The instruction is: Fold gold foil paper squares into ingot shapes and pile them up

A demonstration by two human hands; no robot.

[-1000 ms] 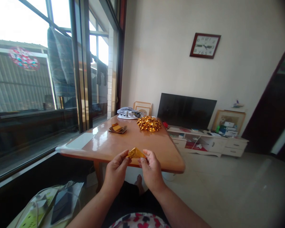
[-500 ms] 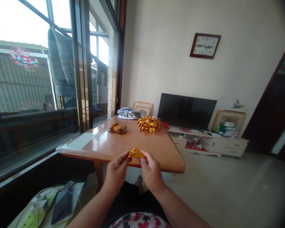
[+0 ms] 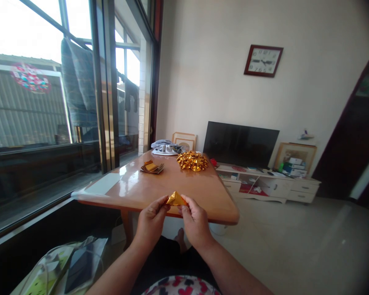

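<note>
A small piece of gold foil paper (image 3: 176, 199), folded to a triangular peak, is held between my two hands just above the near table edge. My left hand (image 3: 152, 219) pinches its left corner between thumb and fingers. At the opposite corner, my right hand (image 3: 196, 221) grips it the same way. Farther back on the table lies a heap of folded gold foil pieces (image 3: 192, 161). To the left of that heap is a stack of flat gold paper sheets (image 3: 152, 166).
The glossy wooden table (image 3: 160, 188) reaches toward the wall. Folded cloth (image 3: 166, 147) lies at its far end. A television (image 3: 240, 143) stands on a low white cabinet (image 3: 273, 188). Lower left, a phone-like dark slab (image 3: 80, 268) lies beside cables. Large windows line the left side.
The gold foil piece has changed shape slightly, its peak now more raised and opened out. Both hands keep their grip and have barely moved; the view has shifted slightly.
</note>
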